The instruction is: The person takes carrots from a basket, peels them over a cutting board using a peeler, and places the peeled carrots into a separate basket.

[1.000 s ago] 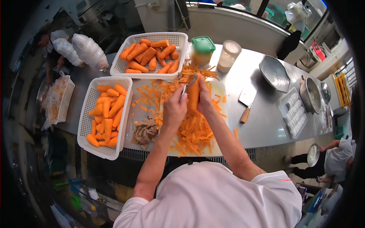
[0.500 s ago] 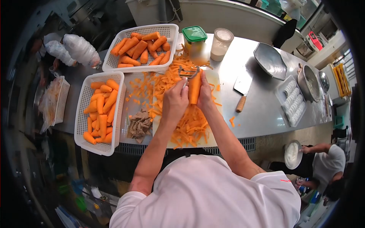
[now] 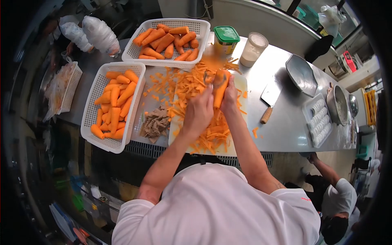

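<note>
The left hand (image 3: pixel 199 114) grips the peeler (image 3: pixel 210 78), its fingers closed in a fist around the handle. The right hand (image 3: pixel 230 96) is closed on the carrot (image 3: pixel 220 93), fingers wrapped along its side. The carrot is held above the peelings (image 3: pixel 210 136) and the white cutting board (image 3: pixel 243 89), its thick end away from the person's body. Compared with the earlier frame, the carrot leans more, its near end angled toward the left hand, and the peeler, sharp before, has blurred at the carrot's upper part (whether its blade touches the skin, one cannot tell).

The whole view has shifted a little, yet the things on the metal table (image 3: pixel 286 132) keep their places. The far basket (image 3: pixel 163 62) and the left basket (image 3: pixel 139 94) both hold carrots, and a crumpled brown cloth (image 3: pixel 155 123) lies between the left basket and the board. Beyond the peelings stand the green-lidded tub (image 3: pixel 226 36) and the clear jar (image 3: pixel 254 49). The cleaver (image 3: pixel 271 94) rests to the right of the board, its wooden handle toward the person.

At lower right, the co-worker (image 3: pixel 339 197) has moved, one arm now reaching to the table's edge; the bowl of white stuff seen in that hand before is now mostly hidden.
</note>
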Demonstrator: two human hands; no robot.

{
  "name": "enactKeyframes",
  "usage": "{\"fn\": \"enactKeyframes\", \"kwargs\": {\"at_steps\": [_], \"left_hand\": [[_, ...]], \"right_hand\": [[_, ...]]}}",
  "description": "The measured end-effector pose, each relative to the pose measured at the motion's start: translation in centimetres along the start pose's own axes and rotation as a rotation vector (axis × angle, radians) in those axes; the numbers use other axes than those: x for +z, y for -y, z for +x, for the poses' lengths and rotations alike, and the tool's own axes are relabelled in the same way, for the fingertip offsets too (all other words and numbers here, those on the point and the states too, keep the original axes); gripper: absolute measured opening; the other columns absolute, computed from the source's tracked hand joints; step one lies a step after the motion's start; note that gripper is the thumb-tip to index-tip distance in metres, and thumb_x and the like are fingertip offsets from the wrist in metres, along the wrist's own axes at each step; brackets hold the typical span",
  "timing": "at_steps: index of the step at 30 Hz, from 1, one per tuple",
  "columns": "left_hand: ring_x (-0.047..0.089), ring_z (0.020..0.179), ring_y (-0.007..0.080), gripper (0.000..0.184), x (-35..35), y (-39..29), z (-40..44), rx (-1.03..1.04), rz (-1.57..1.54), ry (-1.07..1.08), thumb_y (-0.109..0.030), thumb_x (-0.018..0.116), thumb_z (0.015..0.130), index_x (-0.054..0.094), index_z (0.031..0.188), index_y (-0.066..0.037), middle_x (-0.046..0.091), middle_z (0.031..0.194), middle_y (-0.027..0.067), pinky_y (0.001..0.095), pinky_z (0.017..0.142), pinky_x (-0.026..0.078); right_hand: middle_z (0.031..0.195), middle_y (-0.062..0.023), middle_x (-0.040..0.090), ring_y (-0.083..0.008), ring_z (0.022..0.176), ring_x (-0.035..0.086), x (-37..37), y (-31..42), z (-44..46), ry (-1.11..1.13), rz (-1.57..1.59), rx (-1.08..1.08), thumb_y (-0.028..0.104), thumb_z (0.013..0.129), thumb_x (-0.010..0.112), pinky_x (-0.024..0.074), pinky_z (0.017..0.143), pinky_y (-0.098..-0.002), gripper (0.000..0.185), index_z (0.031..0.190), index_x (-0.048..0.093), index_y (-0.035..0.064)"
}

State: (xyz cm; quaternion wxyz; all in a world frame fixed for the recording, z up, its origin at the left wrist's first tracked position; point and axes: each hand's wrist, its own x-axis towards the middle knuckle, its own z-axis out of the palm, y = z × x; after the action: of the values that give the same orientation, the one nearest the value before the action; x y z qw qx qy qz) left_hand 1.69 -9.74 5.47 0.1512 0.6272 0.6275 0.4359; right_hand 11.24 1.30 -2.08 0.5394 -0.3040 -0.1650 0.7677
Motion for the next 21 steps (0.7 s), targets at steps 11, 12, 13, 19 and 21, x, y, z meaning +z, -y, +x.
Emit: {"fn": "enactKeyframes", "kwargs": {"at_steps": [11, 12, 13, 19, 21], "left_hand": [[0.069, 0.072, 0.0346, 0.029, -1.2, 0.6, 0.9, -0.054, -0.108, -0.082, -0.009, 0.059, 0.093, 0.064, 0.12, 0.002, 0.066, 0.082, 0.0238, 0.0377, 0.065, 0.051], [0.069, 0.073, 0.0338, 0.029, -0.8, 0.3, -0.3, -0.032, -0.043, -0.071, -0.009, 0.059, 0.093, 0.064, 0.12, 0.002, 0.067, 0.084, 0.0244, 0.0373, 0.066, 0.052], [0.07, 0.075, 0.0329, 0.029, -0.6, -0.2, -1.5, -0.003, 0.022, -0.054, -0.008, 0.058, 0.093, 0.064, 0.12, 0.002, 0.067, 0.086, 0.0249, 0.0368, 0.067, 0.052], [0.07, 0.076, 0.0333, 0.029, -4.4, -2.5, -4.7, -0.164, -0.075, 0.115, -0.012, 0.059, 0.093, 0.064, 0.119, 0.003, 0.067, 0.085, 0.0245, 0.037, 0.066, 0.051], [0.07, 0.075, 0.0335, 0.03, -3.1, -1.1, -0.1, -0.15, -0.079, 0.044, -0.01, 0.06, 0.092, 0.063, 0.119, 0.002, 0.066, 0.084, 0.025, 0.0372, 0.066, 0.052]], "right_hand": [[0.093, -0.0084, 0.065, -0.0203, 0.076, 0.065, 1.2, 0.3, -1.4, 0.084, -0.052, 0.041, 0.057, 0.102, 0.035, 0.0575, 0.066, -0.0333, 0.057, 0.121, 0.055, 0.0075], [0.092, -0.008, 0.065, -0.02, 0.074, 0.065, 1.9, 0.4, -1.7, 0.071, -0.005, 0.016, 0.057, 0.102, 0.037, 0.0575, 0.065, -0.0332, 0.056, 0.121, 0.055, 0.0072], [0.092, -0.008, 0.065, -0.02, 0.074, 0.065, 1.7, 0.6, -1.5, 0.069, 0.001, 0.01, 0.057, 0.102, 0.037, 0.0575, 0.065, -0.0332, 0.056, 0.121, 0.055, 0.0072], [0.096, -0.0106, 0.066, -0.0225, 0.081, 0.066, -2.9, 0.8, 1.1, 0.086, -0.047, 0.022, 0.052, 0.104, 0.035, 0.0585, 0.072, -0.0364, 0.052, 0.119, 0.056, 0.0071], [0.095, -0.009, 0.066, -0.0206, 0.079, 0.065, -0.7, 0.6, -0.7, 0.012, -0.096, -0.034, 0.052, 0.105, 0.031, 0.0575, 0.068, -0.0341, 0.056, 0.121, 0.055, 0.0048]]}}
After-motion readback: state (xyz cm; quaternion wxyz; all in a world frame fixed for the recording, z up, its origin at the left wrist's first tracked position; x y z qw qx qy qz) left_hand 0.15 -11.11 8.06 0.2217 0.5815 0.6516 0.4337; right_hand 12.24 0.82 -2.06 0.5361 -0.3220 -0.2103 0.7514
